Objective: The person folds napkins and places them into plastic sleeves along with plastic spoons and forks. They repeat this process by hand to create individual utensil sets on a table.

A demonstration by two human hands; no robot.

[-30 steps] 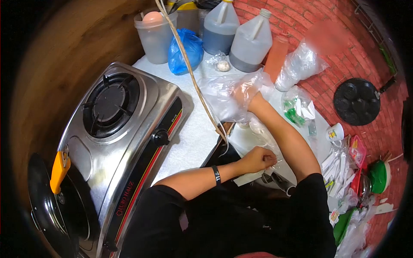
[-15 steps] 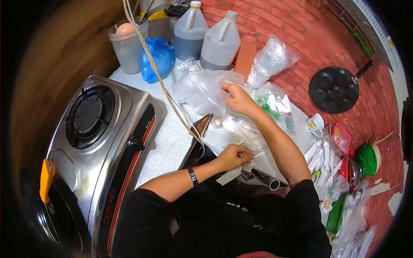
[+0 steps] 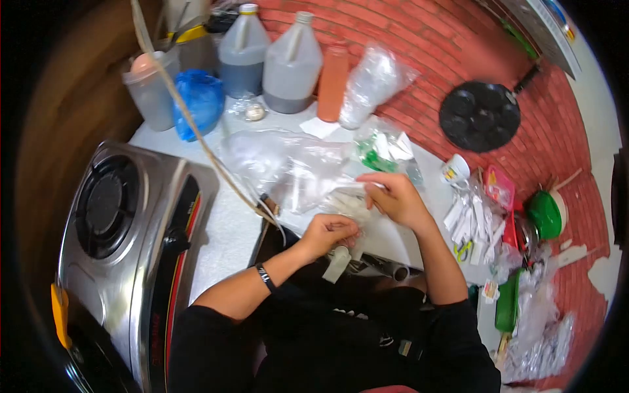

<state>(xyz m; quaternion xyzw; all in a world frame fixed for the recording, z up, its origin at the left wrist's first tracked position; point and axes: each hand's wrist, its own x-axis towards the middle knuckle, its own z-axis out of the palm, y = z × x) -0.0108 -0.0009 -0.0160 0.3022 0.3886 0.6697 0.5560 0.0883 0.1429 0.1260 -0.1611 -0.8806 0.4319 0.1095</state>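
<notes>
Left hand [image 3: 329,236]: grip closed, pinching the small bag [image 3: 350,204]
Right hand [image 3: 400,200]: fingers curled, unclear whether it grips anything
Small bag: on the tabletop [image 3: 226,219], right of the stove [image 3: 141,229]
Large bag [image 3: 268,159]: nearer the stove

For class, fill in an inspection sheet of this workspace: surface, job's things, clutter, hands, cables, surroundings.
Surface: white tabletop, partly covered.
Job's things: large clear plastic bag, lying crumpled.
Clutter: two jugs, blue bag, mug.
Hands: left hand curled, hold unclear; right hand near the clear bag's edge, grip unclear.
Cables: tan cord-like strand crosses the view; kind unclear.
Surroundings: red brick-patterned wall with black pan; stove at left.
</notes>
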